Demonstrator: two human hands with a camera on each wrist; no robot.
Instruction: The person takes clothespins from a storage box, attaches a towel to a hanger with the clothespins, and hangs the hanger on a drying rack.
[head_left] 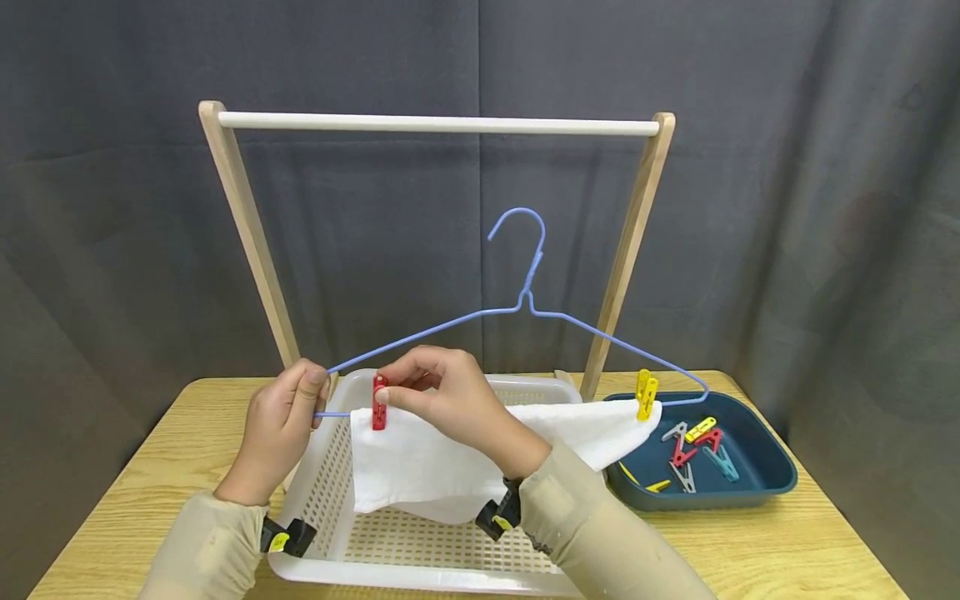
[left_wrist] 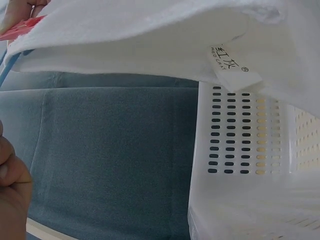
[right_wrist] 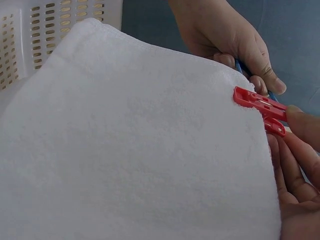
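A blue wire hanger [head_left: 420, 335] is held upright, its left end gripped by my left hand [head_left: 281, 425]. Draped over its bottom bar is a white towel [head_left: 420, 467], which bears a label [left_wrist: 232, 70] on its underside. Between thumb and fingers, my right hand [head_left: 457, 400] pinches a red clothespin [head_left: 379, 404] at the towel's left corner; the right wrist view shows the clothespin's jaws over the cloth edge. At the towel's right corner, a yellow clothespin [head_left: 647, 396] clips it to the bar.
Below the towel stands a white perforated basket [head_left: 427, 577]. To the right, a dark blue tray [head_left: 757, 454] contains several loose clothespins [head_left: 701, 430] in mixed colours. Behind rises a wooden rack [head_left: 251, 233] with a white rail [head_left: 442, 123]. A grey curtain [head_left: 750, 167] hangs at the back.
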